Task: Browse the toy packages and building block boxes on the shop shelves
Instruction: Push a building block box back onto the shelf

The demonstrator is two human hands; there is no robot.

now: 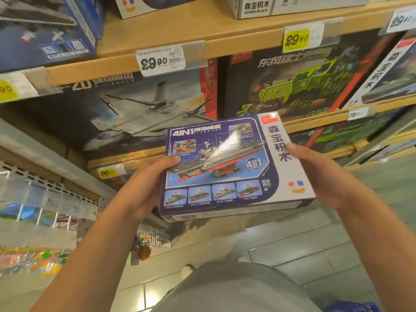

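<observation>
**Warship block box held up for inspection, both hands**

Far left: wire racks (45,199) of small bright packets, blurred, contents not readable. Above them a dark blue box (45,30) on the upper shelf (180,39).

Your left hand (146,188) grips the near-left edge of the 4-in-1 warship box (225,167), thumb curled over the printed face, remaining fingers hidden beneath. Box sits between your hands, off the shelves, face tilted up toward you, presumably so the artwork and the four small model pictures can be read.

Behind it: jet fighter box (135,115) standing on the middle shelf, white price tag (161,60) on the shelf edge above reading 29.90. Further right, green truck box (304,82), yellow price tag (297,40) above it.

Your right hand (319,176) clamps the box's right side, thumb on the white brand strip, other fingers underneath. Two-sided hold keeps the flat box level and steady for reading.

Far right: another white-sided box (382,70), leaning.
</observation>
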